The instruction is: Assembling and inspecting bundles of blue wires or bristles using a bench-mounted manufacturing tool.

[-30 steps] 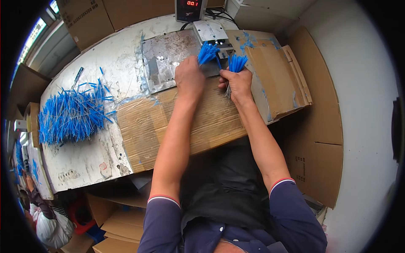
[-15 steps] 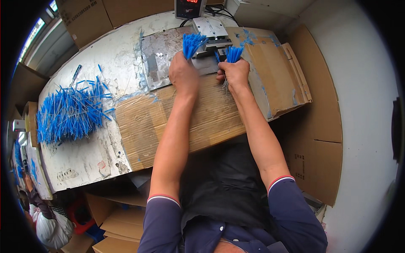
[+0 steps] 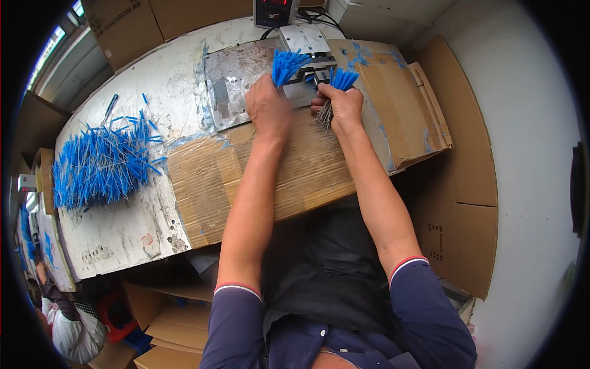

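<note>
My left hand (image 3: 268,107) is closed around a bundle of thin pieces with blue sleeves (image 3: 286,66), whose blue ends fan out above the fist. Just to its right, my right hand (image 3: 343,106) grips a second blue-sleeved bundle (image 3: 343,79), with thin silvery wire ends (image 3: 324,117) hanging below the fingers. Both hands are at the front of a small metal clamp-like fixture (image 3: 321,63) joined to a pale metal block (image 3: 305,39). The right thumb and fingertips are close to the fixture's front; whether they touch it I cannot tell.
A large heap of blue-sleeved wires (image 3: 104,161) lies on the worn white table (image 3: 157,215) at left. Cardboard (image 3: 206,190) covers the front edge. A box with a red display (image 3: 275,12) stands behind the fixture. A cardboard box (image 3: 405,111) sits at right. Another person's arm (image 3: 52,289) shows far left.
The bundle in my left hand has tipped slightly to the right, toward the fixture. My right hand has turned a little, and more wire ends show below it. The red display reads differently.
</note>
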A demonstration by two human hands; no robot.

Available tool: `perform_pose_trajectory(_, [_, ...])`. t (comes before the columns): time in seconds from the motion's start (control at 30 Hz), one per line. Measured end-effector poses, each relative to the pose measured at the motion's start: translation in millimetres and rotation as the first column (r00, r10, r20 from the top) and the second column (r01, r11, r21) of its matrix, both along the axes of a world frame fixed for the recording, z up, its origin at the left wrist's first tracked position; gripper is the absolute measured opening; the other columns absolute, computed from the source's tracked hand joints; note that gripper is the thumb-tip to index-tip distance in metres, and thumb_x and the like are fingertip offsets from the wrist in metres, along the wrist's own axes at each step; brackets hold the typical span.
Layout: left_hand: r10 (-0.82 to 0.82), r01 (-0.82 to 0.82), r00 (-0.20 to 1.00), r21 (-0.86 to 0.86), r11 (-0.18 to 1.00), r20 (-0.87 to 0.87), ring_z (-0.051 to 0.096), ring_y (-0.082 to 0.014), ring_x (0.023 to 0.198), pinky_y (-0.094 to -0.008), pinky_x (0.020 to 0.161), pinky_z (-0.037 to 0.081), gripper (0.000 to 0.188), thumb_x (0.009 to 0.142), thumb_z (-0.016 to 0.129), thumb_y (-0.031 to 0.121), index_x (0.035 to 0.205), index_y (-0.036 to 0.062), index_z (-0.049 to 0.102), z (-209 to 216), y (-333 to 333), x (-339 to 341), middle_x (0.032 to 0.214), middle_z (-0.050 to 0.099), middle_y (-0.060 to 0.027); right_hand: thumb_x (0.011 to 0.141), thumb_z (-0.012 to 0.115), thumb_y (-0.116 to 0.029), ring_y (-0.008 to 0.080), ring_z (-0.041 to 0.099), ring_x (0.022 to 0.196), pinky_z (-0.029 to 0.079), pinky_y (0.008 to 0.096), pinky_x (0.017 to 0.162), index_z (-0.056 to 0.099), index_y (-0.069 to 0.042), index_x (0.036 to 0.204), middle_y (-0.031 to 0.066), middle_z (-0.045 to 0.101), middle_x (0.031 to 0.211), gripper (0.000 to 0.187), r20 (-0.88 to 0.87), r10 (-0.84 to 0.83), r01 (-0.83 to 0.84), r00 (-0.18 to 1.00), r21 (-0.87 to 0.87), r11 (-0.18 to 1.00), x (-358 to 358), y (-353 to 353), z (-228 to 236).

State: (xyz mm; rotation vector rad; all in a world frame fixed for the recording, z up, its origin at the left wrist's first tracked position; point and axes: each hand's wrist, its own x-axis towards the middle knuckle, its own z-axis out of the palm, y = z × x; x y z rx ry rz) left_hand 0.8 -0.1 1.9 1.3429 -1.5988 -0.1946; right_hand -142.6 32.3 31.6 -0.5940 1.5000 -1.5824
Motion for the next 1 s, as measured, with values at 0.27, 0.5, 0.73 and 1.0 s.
perform_pose_trajectory(0.27, [-0.109, 0.108, 0.993, 0.029, 0.994, 0.037, 0.067, -0.0398, 0.08, -0.0507, 0.073, 0.049, 0.011, 0.085, 0.059, 0.003, 0.095, 0.0025, 0.063, 0.3, -0.7, -2.4, 0.081, 0.068, -0.0189, 0.084, 0.075, -0.002, 0.0264, 0.073, 0.072, 0.065, 0.0398, 0.062, 0.068, 0.006, 0.098, 0.0155, 0.07, 0.086, 0.017, 0.26, 0.091, -0.062, 0.961, -0.118, 0.991, -14.3, 16.6, -4.2])
perform_pose_trajectory(0.5, [-0.121, 0.116, 0.991, 0.07, 0.991, 0.058, 0.067, -0.0393, 0.082, -0.0507, 0.075, 0.049, 0.011, 0.085, 0.058, 0.003, 0.094, 0.0026, 0.064, -0.2, -0.9, -3.7, 0.083, 0.068, -0.0183, 0.084, 0.073, 0.001, 0.0227, 0.071, 0.065, 0.064, 0.0345, 0.056, 0.068, 0.005, 0.099, 0.0135, 0.071, 0.084, 0.016, 0.223, 0.059, -0.03, 0.973, -0.129, 0.991, -10.6, 17.1, -3.8])
perform_pose_trajectory(0.73, [-0.149, 0.144, 0.98, 0.054, 0.988, 0.128, 0.066, -0.0384, 0.09, -0.0492, 0.079, 0.05, 0.015, 0.085, 0.067, 0.006, 0.099, 0.0046, 0.063, -3.4, -2.2, -0.6, 0.092, 0.068, -0.0164, 0.086, 0.074, 0.001, 0.0199, 0.069, 0.068, 0.063, 0.0353, 0.061, 0.067, 0.001, 0.096, 0.0095, 0.069, 0.083, 0.013, 0.04, -0.109, 0.115, 0.993, -0.443, 0.889, 0.1, 15.5, 6.6])
perform_pose_trajectory(1.0, [-0.151, 0.149, 0.98, 0.029, 0.988, 0.128, 0.065, -0.0381, 0.089, -0.0493, 0.079, 0.049, 0.02, 0.081, 0.062, -0.001, 0.1, 0.0035, 0.063, -1.9, 0.0, -1.4, 0.091, 0.067, -0.0155, 0.084, 0.074, 0.002, 0.0173, 0.067, 0.066, 0.061, 0.0327, 0.057, 0.067, 0.001, 0.092, 0.0083, 0.069, 0.081, 0.011, -0.003, -0.151, 0.134, 0.988, -0.442, 0.887, 8.1, 26.1, -10.6])
